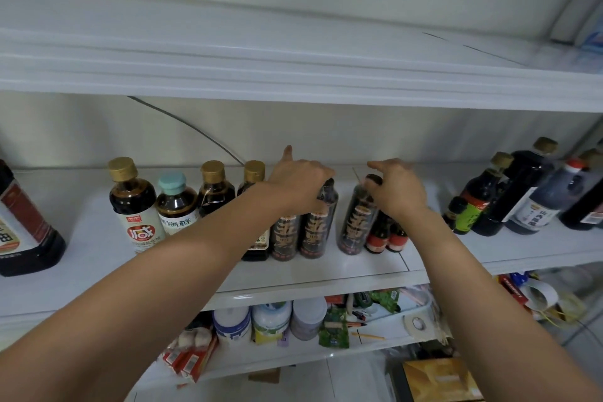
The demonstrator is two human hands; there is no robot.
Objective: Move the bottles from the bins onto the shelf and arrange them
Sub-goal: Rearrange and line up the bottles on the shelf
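Both my hands reach onto the white shelf [319,274]. My left hand [298,183] grips the necks of two dark bottles with gold lettering [318,228], standing side by side. My right hand [396,188] holds the black cap of a third matching dark bottle [357,225], which leans slightly left. Two small red-labelled bottles [388,235] stand just right of it, partly behind my right wrist. To the left stand gold-capped sauce bottles [133,202] and a teal-capped bottle [176,199].
A large dark jug [23,222] stands at the far left. A cluster of dark soy bottles [522,192] fills the shelf's right end. The shelf below holds white jars [270,320], packets and tape. An upper shelf [293,75] overhangs closely.
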